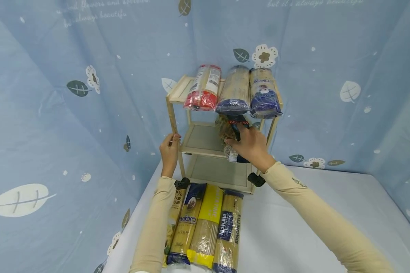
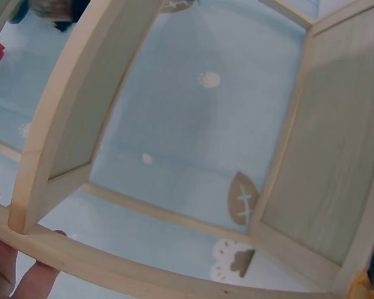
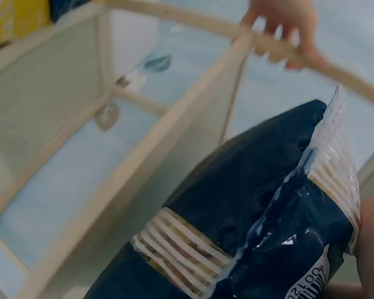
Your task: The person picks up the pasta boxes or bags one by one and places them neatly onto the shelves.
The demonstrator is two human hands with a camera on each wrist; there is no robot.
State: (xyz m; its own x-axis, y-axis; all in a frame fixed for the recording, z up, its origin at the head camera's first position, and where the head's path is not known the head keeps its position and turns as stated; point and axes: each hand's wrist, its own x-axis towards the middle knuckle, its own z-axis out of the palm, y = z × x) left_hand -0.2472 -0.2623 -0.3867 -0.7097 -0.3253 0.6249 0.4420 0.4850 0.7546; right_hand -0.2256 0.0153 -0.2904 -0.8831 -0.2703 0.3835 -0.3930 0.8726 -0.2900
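Note:
My right hand [image 1: 252, 148] holds a dark blue pasta bag [image 3: 262, 205] with striped clear windows at the right part of the wooden rack's middle shelf [image 1: 201, 138]. In the head view, brownish contents show through the pasta bag [image 1: 224, 127]; the right hand hides part of it. My left hand [image 1: 170, 151] grips the rack's left front post [image 1: 172, 117], level with that shelf. The left wrist view shows its fingertips curled round the post [image 2: 112, 261]. From the right wrist, the left hand [image 3: 287, 22] also appears on the post.
Three packs lie on the rack's top: a red-ended pack [image 1: 205, 85] and two blue-ended packs [image 1: 235, 89]. Below it on the white table [image 1: 311, 220] lie several long pasta packs, including a yellow pack [image 1: 206, 223] and a spaghetti pack [image 1: 227, 231]. A blue curtain [image 1: 123, 76] hangs behind.

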